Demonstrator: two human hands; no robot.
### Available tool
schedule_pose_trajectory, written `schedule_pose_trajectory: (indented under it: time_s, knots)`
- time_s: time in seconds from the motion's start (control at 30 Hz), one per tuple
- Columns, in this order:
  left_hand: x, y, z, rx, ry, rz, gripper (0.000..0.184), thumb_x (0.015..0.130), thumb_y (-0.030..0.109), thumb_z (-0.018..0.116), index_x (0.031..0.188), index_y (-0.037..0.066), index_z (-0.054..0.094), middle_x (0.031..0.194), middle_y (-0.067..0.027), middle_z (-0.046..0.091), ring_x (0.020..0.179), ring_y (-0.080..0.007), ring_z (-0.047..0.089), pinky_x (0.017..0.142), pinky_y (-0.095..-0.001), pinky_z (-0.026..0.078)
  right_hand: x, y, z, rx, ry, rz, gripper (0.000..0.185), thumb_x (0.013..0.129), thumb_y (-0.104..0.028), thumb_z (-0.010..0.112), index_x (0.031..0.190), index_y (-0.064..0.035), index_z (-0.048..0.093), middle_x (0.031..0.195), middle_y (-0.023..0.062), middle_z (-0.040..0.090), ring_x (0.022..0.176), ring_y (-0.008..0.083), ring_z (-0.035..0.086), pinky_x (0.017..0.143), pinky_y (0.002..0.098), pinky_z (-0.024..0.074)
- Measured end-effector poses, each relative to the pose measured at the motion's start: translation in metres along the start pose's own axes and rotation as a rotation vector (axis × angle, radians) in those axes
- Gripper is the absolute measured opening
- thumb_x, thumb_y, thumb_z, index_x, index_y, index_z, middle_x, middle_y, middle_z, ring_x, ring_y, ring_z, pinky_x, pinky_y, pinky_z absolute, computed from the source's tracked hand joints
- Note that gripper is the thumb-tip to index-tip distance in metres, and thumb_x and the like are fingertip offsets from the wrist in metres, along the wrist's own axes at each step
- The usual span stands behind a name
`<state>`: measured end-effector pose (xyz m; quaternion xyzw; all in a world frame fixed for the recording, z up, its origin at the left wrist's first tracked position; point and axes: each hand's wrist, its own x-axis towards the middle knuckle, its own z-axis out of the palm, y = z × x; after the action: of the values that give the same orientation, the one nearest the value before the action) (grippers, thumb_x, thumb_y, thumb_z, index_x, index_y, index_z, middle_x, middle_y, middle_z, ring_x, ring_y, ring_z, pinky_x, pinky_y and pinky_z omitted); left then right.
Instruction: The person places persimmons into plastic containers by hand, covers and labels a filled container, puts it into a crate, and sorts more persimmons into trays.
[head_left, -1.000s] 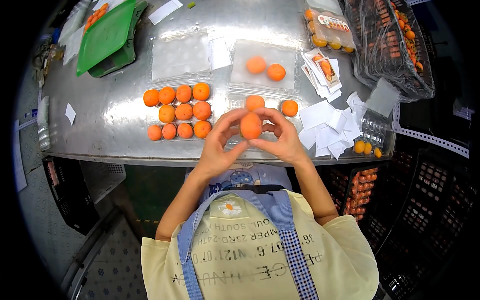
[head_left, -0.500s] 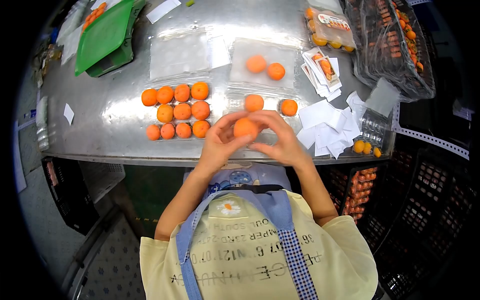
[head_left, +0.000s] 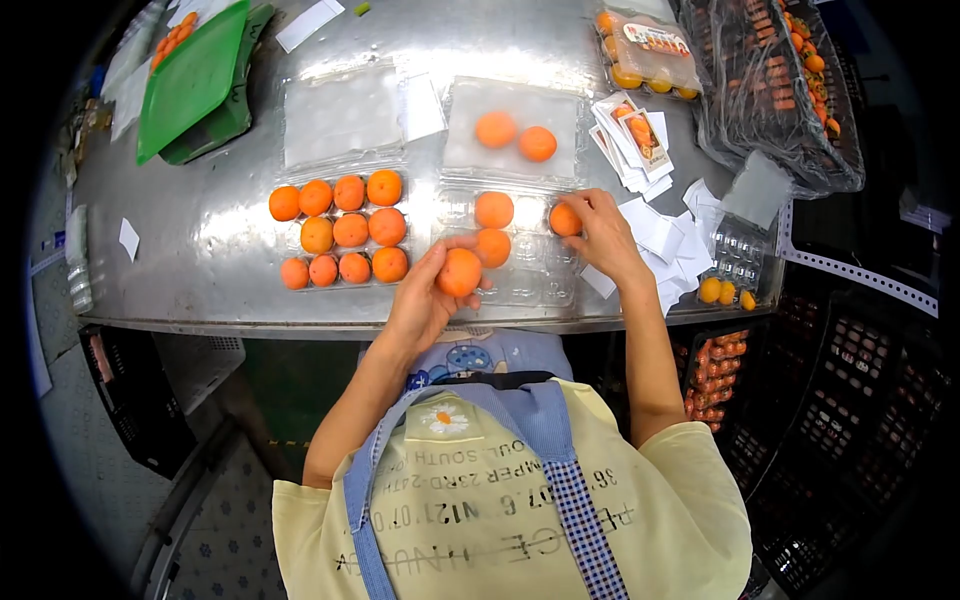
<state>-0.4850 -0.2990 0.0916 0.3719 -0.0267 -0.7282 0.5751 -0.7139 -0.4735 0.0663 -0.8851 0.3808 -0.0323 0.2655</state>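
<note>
My left hand (head_left: 425,300) holds an orange fruit (head_left: 459,272) over the near edge of a clear plastic tray (head_left: 535,287). At that tray's right side, the fingers of my right hand (head_left: 601,232) are closed on another orange fruit (head_left: 565,219). Two more fruits (head_left: 494,210) lie in the tray's left part, one partly behind the held fruit. On the tray's lid (head_left: 470,165) rest two fruits (head_left: 538,144). To the left, a second clear tray holds several orange fruits (head_left: 351,230) in three rows, its lid (head_left: 335,115) lying open behind it.
A green tray (head_left: 190,85) stands at the back left. White papers (head_left: 655,232) and printed cards (head_left: 640,140) lie right of the lid. Behind them are a packed fruit box (head_left: 650,60) and a plastic-wrapped crate (head_left: 750,90). Small yellow fruits (head_left: 727,292) sit at the right edge.
My hands have moved apart. The left keeps a fruit and has shifted slightly left; the right has moved right to the tray's right-hand fruit. Another fruit now shows in the tray. The view has shifted slightly.
</note>
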Motion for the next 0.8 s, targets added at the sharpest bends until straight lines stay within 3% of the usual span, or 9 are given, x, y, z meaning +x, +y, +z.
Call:
schedule_pose_trajectory:
  time_s: [0.17,0.37,0.5,0.6,0.63,0.73,0.77,0.8]
  knots:
    - [0.000,0.007,0.018,-0.104,0.089,-0.055,0.046,0.103,0.040,0.032,0.124,0.003,0.049,0.111,-0.0122,0.058,0.087,-0.0235,0.061,0.064,-0.0287,0.051,0.001,0.006,0.000,-0.032,0.034,-0.038,0.056,0.065,-0.009,0.079,0.116,-0.0070,0.058,0.109,0.0100,0.055,0.097,0.0306,0.057,0.083,0.0361,0.0495]
    - [0.002,0.003,0.000,-0.061,0.039,-0.065,0.042,0.102,0.040,0.035,0.112,0.005,0.054,0.099,-0.0097,0.060,0.076,-0.0202,0.063,0.056,-0.0262,0.049,0.004,0.010,-0.014,0.305,-0.043,0.071,0.049,0.069,-0.011,0.077,0.115,-0.0058,0.059,0.111,0.0081,0.056,0.099,0.0242,0.059,0.084,0.0332,0.0492]
    - [0.003,0.002,-0.001,-0.022,0.071,-0.087,0.040,0.101,0.040,0.038,0.110,0.005,0.055,0.096,-0.0095,0.061,0.073,-0.0194,0.063,0.054,-0.0255,0.047,0.025,0.013,-0.015,0.616,0.134,0.026,0.048,0.073,-0.012,0.074,0.116,-0.0007,0.056,0.112,0.0093,0.056,0.102,0.0205,0.059,0.086,0.0326,0.0504]
    - [0.004,0.003,-0.003,-0.026,0.049,-0.087,0.039,0.101,0.039,0.039,0.108,0.005,0.056,0.096,-0.0092,0.061,0.073,-0.0194,0.063,0.054,-0.0253,0.047,0.053,0.007,-0.015,1.039,0.112,0.176,0.050,0.080,-0.016,0.071,0.123,0.0002,0.051,0.113,0.0100,0.055,0.106,0.0203,0.058,0.090,0.0337,0.0498]
    - [0.004,0.003,-0.003,-0.028,0.051,-0.084,0.038,0.101,0.039,0.039,0.108,0.005,0.056,0.096,-0.0091,0.061,0.073,-0.0194,0.063,0.054,-0.0253,0.047,0.067,0.010,-0.008,1.305,0.140,0.179,0.042,0.083,-0.013,0.065,0.122,-0.0024,0.051,0.116,0.0098,0.055,0.107,0.0199,0.057,0.088,0.0343,0.0503]
    - [0.000,0.007,-0.006,-0.035,0.077,-0.051,0.037,0.100,0.038,0.040,0.107,0.005,0.056,0.095,-0.0086,0.061,0.072,-0.0195,0.063,0.054,-0.0253,0.047,0.093,0.012,-0.010,1.684,0.102,0.087,0.037,0.085,-0.015,0.063,0.119,-0.0050,0.053,0.121,0.0107,0.053,0.109,0.0202,0.056,0.085,0.0349,0.0508]
    - [-0.001,0.009,-0.008,-0.036,0.089,-0.039,0.037,0.100,0.038,0.041,0.106,0.005,0.056,0.095,-0.0085,0.061,0.072,-0.0196,0.063,0.054,-0.0253,0.047,0.104,0.016,-0.007,1.464,0.201,0.235,0.037,0.081,-0.026,0.069,0.110,-0.0055,0.058,0.109,0.0082,0.060,0.100,0.0197,0.061,0.080,0.0327,0.0514]
    - [-0.001,0.010,-0.009,-0.037,0.096,-0.030,0.036,0.100,0.038,0.041,0.106,0.006,0.056,0.095,-0.0084,0.061,0.072,-0.0196,0.063,0.055,-0.0253,0.047,0.114,0.017,-0.010,1.090,0.136,0.285,0.040,0.079,-0.031,0.071,0.108,-0.0057,0.060,0.102,0.0071,0.062,0.095,0.0196,0.062,0.078,0.0320,0.0514]
